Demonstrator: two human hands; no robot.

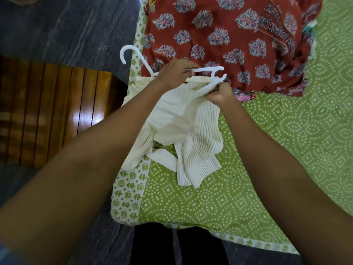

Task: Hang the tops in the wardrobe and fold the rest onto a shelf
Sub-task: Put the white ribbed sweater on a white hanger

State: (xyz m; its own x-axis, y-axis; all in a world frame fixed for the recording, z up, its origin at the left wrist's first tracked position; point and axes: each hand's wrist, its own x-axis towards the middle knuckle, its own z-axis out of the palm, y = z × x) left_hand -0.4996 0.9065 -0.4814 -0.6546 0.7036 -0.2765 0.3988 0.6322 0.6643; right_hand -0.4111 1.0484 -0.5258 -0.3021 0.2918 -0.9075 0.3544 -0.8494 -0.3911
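At the far left lies dark stone floor (63,33), with a glossy slatted wooden panel (47,111) below it, reaching almost to the bed's edge. The green patterned bedspread (191,203) begins there; its bordered corner hangs over the floor near the bottom, and open spread runs off to the right. The white plastic hanger (208,69) juts its hook out past the bed's left edge, above the floor. The left hand (174,73) grips the hanger's bar with curled fingers. A cream ribbed top (191,131) droops from the hanger, crumpled, its lower folds resting on the spread. The right hand (219,92) pinches the top's fabric at the hanger's right end. Beyond, a red printed garment (229,35) lies spread across the bed.
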